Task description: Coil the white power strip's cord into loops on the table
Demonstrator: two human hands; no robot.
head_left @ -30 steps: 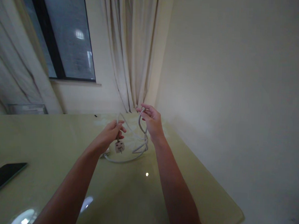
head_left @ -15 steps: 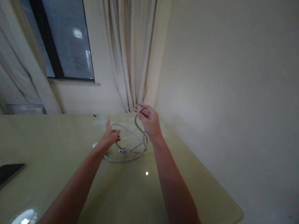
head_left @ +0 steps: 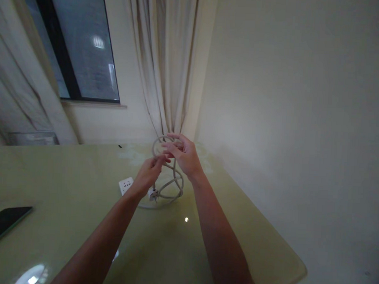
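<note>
The left hand [head_left: 149, 173] has risen from the glossy yellow-green table [head_left: 80, 187] to meet the right hand [head_left: 185, 157]. The right, loosely curled, holds up a loop of the pale grey power cable [head_left: 172, 186], whose lower coils rest on the table beside a white socket block [head_left: 125, 184]. The left hand's fingertips bunch at the cable; its grip is unclear.

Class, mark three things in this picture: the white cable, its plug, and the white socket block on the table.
white cable [head_left: 182, 187]: head view, right bend of the lower coil.
plug [head_left: 152, 194]: head view, its white body.
socket block [head_left: 125, 184]: head view, its top face.
</note>
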